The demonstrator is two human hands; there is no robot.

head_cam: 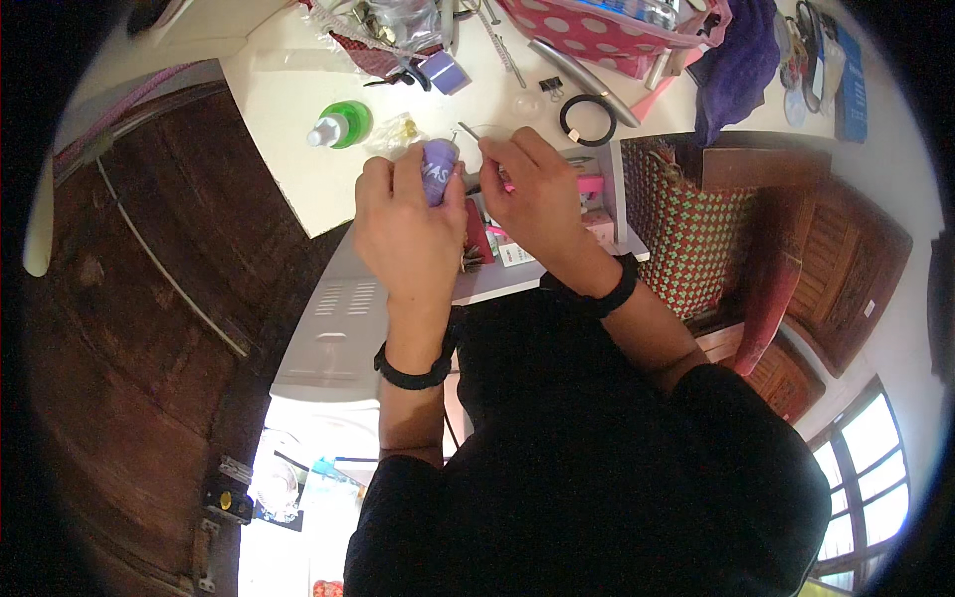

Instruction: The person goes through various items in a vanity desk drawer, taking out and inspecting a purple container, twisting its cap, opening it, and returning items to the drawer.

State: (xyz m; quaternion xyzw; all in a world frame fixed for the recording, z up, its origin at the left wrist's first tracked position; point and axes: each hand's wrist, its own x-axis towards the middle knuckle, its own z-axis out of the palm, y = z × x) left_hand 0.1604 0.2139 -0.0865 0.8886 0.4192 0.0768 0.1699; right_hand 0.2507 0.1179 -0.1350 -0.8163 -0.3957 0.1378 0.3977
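Note:
My left hand (410, 201) is closed around a small purple container (439, 168) that bears white lettering. A thin metal tip shows at the container's upper end; what it belongs to is unclear. Between thumb and fingers, my right hand (533, 190) pinches a slim grey metal tool (468, 131), its end just right of the container and apart from it. Left of my hands, a green bottle with a clear cap (347, 125) lies beside a crumpled clear plastic bag (395, 134) holding something yellowish. Below my hands, an open drawer (541, 272) holds small boxes and pink items.
A black hair tie (589, 119), a binder clip (551, 88) and a silver cylindrical device (583, 80) lie on the white tabletop (298, 179). Behind them stands a pink polka-dot bag (582, 41). Purple cloth (735, 67) hangs over the right edge. A dark wooden door (142, 298) is at left.

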